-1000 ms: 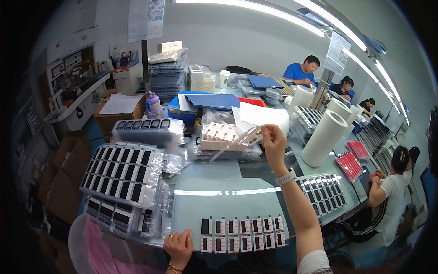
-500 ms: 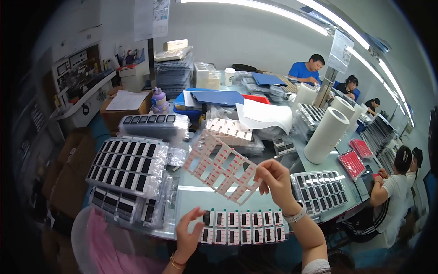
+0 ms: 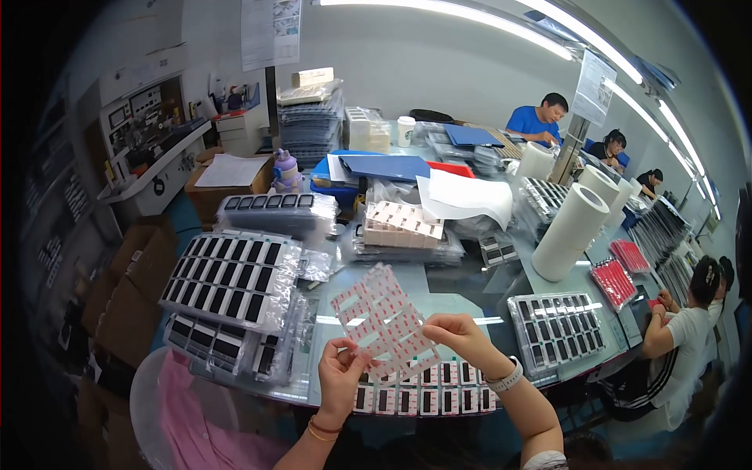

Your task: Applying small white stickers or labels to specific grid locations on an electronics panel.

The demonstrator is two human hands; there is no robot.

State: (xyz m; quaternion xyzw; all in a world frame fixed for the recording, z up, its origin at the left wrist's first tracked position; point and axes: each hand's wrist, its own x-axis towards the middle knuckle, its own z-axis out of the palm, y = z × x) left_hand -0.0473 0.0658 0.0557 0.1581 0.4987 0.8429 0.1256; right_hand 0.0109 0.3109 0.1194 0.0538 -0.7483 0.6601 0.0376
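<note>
Both hands hold a cut-out adhesive backing sheet [image 3: 389,317], whitish and see-through with red marks and rectangular gaps, above the table. My left hand [image 3: 341,377] pinches its lower left corner between thumb and fingers. On the right edge, my right hand [image 3: 460,335] grips it with thumb and forefinger. Below the sheet and partly covered by it lie rows of small white frames with black windows [image 3: 429,401], along the table's near edge. Green tabs show on the back row.
At left stand stacked trays of black-windowed parts [image 3: 227,274]. Another filled tray [image 3: 556,329] lies to the right, near white rolls [image 3: 570,231] and red-filled packs [image 3: 613,283]. Cream sheets [image 3: 403,223] are piled behind. Co-workers sit at the far side and right [image 3: 680,329].
My left hand has risen from beside the small frames and taken hold of the backing sheet. The sheet has turned and come lower, with my right hand still on it.
</note>
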